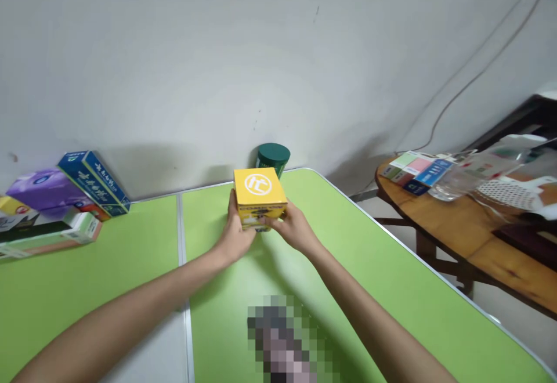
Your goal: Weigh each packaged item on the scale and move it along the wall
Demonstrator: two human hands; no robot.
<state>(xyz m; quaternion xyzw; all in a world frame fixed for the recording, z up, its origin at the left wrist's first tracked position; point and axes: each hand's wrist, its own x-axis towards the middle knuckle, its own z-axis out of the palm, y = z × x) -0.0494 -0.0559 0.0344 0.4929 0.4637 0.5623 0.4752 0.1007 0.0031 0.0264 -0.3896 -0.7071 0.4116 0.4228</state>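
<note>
Between both hands is a yellow box (260, 188) with a white round emblem on its top. My left hand (235, 238) is closed on its left side, the thumb across the lower front. My right hand (292, 229) grips the right side, its thumb also on the front. Behind the box stands a dark green lidded canister (273, 156), its lower part hidden. Whether the box rests on the green table (343, 267) or hangs just above it, I cannot tell.
Piled at the left are a blue box (93, 181), a purple pack (41, 191) and a pale green carton (73, 232). A wooden table (474, 220) at the right holds a clear plastic bottle (461, 177) and small cartons (415, 169). A blurred, pixelated patch covers the near table.
</note>
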